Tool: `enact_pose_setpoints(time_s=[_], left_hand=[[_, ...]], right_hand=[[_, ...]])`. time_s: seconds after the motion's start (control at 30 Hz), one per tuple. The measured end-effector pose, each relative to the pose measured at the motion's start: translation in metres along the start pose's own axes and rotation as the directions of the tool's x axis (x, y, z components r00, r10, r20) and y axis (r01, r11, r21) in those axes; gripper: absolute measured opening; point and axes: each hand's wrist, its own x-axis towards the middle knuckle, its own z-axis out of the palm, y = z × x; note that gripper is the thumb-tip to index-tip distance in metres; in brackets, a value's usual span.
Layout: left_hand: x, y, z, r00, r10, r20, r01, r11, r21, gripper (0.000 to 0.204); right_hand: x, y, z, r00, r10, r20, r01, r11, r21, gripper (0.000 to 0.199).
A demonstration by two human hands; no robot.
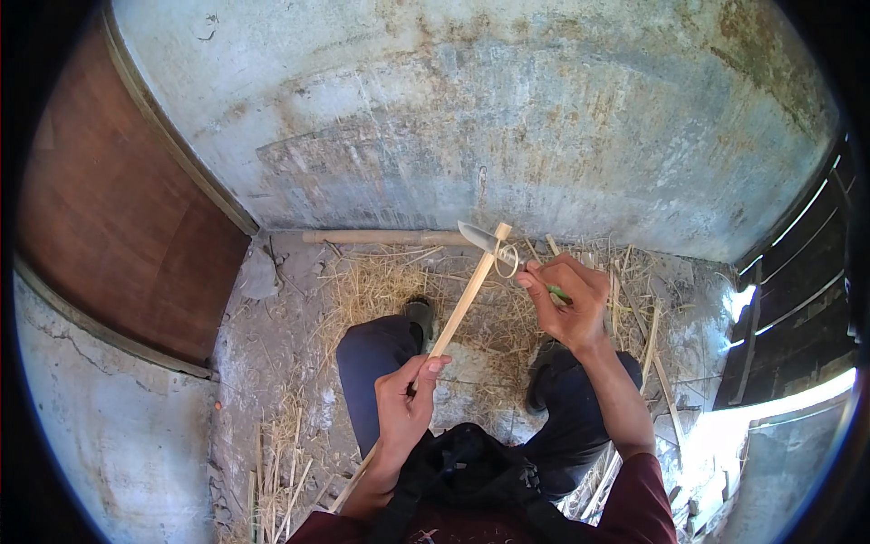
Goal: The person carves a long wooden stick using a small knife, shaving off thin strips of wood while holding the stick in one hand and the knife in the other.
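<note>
Bamboo stick: one long pale bamboo stick (458, 313) runs slanting from low at the person's lap up to the wall side of the floor, above the knees.
Left hand: the left hand (405, 399) is clenched around the lower part of the stick, with the thumb lying along it.
Right hand: the right hand (566, 304) grasps a knife by its green handle; the fingers (544, 276) are closed tight on it.
Knife: one knife (480, 238), its grey blade touching the upper end of the stick, near the tip.
Progress: a thin curl of shaving (507, 260) hangs at the blade, so I judge that the peeling of the upper end is under way. The stick looks pale and smooth along most of its length; how much is left to cut I cannot tell.
Count: one stick in hand, one knife, one curl, two hands, two dark shoes (420, 317).
Floor: one thicker bamboo pole (381, 238) lies along the wall edge of the floor (263, 363); several thin strips (657, 363) lie at the right edge, and dry straw (372, 286) is spread in the middle and the near left corner, too many to count.
</note>
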Motion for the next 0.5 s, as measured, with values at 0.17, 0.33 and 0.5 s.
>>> enact_pose_setpoints(time_s=[0.17, 0.33, 0.5], left_hand=[[-0.002, 0.004, 0.005, 1.0, 0.021, -0.009, -0.021, 0.999, 0.034, 0.028], [-0.006, 0.003, 0.01, 1.0, 0.022, 0.022, -0.023, 0.998, 0.058, 0.024], [-0.007, 0.005, 0.011, 0.999, 0.049, 0.01, -0.05, 0.996, 0.08, 0.023]], right_hand=[[0.001, 0.003, -0.002, 0.997, -0.051, -0.062, 0.055, 0.997, 0.057, 0.016], [0.002, 0.002, -0.008, 0.994, -0.106, -0.033, 0.107, 0.994, 0.023, 0.016], [0.006, 0.008, -0.013, 0.989, -0.143, -0.047, 0.143, 0.99, -0.008, 0.016]])
